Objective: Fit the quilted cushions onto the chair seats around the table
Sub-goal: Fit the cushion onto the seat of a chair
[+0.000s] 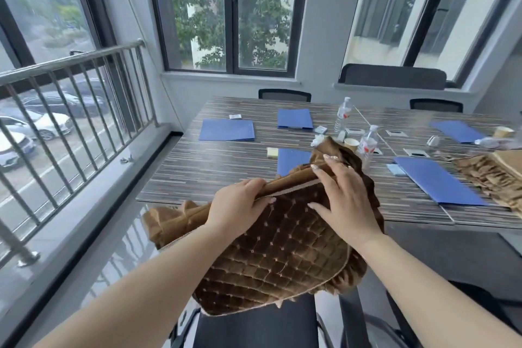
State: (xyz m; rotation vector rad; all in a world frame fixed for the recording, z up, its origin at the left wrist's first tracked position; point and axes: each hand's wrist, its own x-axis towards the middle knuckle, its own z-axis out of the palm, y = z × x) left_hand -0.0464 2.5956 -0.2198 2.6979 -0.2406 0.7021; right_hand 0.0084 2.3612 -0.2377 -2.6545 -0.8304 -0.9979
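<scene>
Head view, L hand (236, 203) & R hand (343, 196) both gripping quilted cushion (271, 257) above chair seat (254, 328).

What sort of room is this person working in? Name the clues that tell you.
Probably an office meeting room: a long striped table set with blue folders, water bottles and paper cups, with dark office chairs around it.
</scene>
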